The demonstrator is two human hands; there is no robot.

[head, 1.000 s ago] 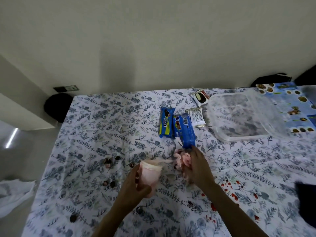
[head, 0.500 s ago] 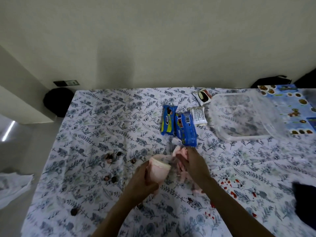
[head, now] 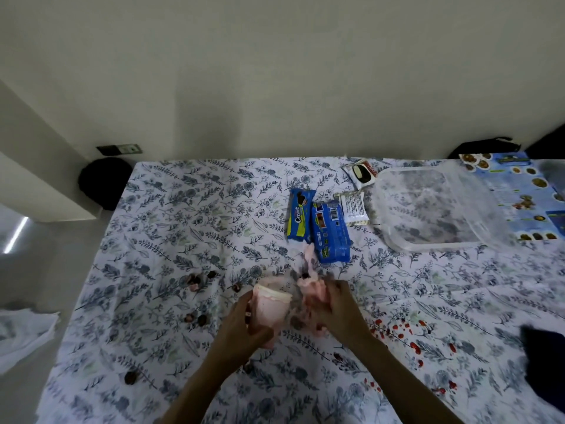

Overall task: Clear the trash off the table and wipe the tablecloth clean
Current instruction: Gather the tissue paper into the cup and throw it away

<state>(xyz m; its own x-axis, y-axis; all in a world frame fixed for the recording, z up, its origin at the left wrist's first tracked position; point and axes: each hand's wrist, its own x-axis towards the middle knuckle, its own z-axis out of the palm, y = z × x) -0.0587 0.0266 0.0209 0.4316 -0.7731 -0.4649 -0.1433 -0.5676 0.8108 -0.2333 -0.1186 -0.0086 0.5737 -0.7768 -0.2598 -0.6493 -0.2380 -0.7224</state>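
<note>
**Pink cup and pink wad in hand over the floral cloth**

Across the whole table, a floral tablecloth (head: 183, 209), white with grey-blue sprigs. At its far right, a clear plastic tray (head: 443, 246), and just beyond that a blue printed sheet (head: 526, 191) with food pictures. At the right edge, part of a dark cloth (head: 544, 362).

Near the front middle, both hands close together above the cloth. Left hand (head: 244, 332) wrapped round a pink cup (head: 270, 310), held tilted with its white rim towards the far side. Right hand (head: 339, 310) clenched on a crumpled pink wad (head: 310, 289), touching or nearly touching the cup's rim; too blurred to tell which.

Beyond the hands, two blue biscuit packs (head: 330, 237) side by side. Right of them, a white wrapper (head: 354, 208), and farther back another wrapper (head: 360, 174) with a dark bar pictured.

Left of the cup, dark scraps (head: 195, 278) scattered in small clusters on the cloth.
</note>
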